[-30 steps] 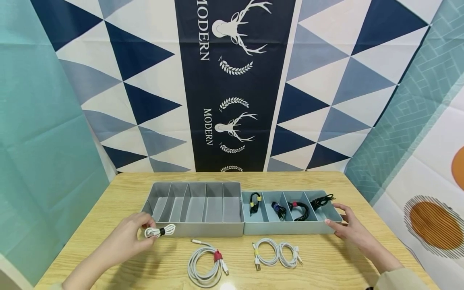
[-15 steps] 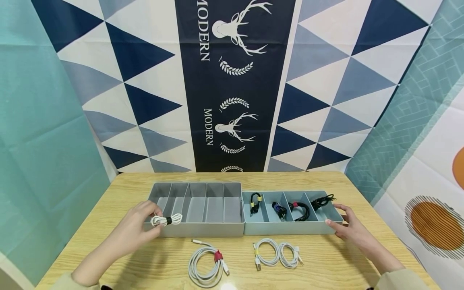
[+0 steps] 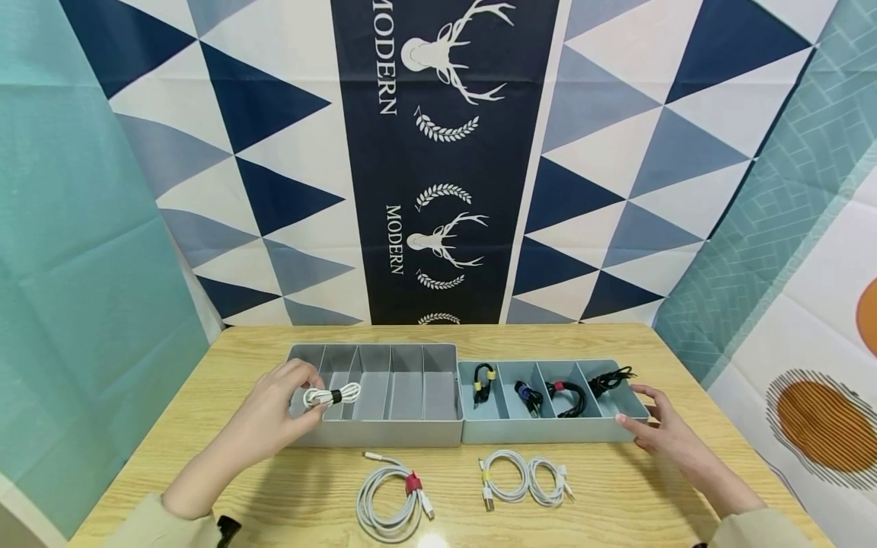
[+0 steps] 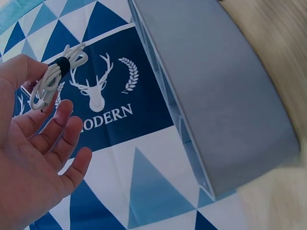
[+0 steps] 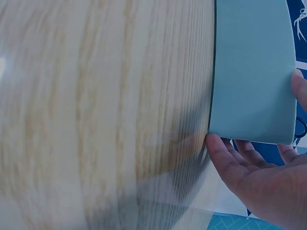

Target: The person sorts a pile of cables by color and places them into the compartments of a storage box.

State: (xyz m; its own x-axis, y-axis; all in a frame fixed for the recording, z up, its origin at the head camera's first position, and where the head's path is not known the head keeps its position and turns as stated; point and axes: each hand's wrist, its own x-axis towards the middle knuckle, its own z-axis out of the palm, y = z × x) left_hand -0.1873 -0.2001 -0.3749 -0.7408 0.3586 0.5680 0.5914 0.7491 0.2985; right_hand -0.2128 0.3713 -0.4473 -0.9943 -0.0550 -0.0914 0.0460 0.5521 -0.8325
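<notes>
A white cable, coiled and bound with a black strap, is pinched between the thumb and index finger of my left hand. It is over the left part of a grey divided box. The left wrist view shows the same cable beside the box's wall, the other fingers loosely bent. My right hand holds the right end of a light-blue divided box, thumb at the front and fingers at the end wall. In the right wrist view, fingertips touch the blue box.
Black cables lie in the blue box's compartments, such as one with a red strap. On the wooden table in front lie a white cable with a red strap and a smaller white cable with a yellow strap. A patterned cloth hangs behind.
My left hand has moved right and away from me with the white cable, from the grey box's front left corner to above its left compartments. The right hand has stayed in place.
</notes>
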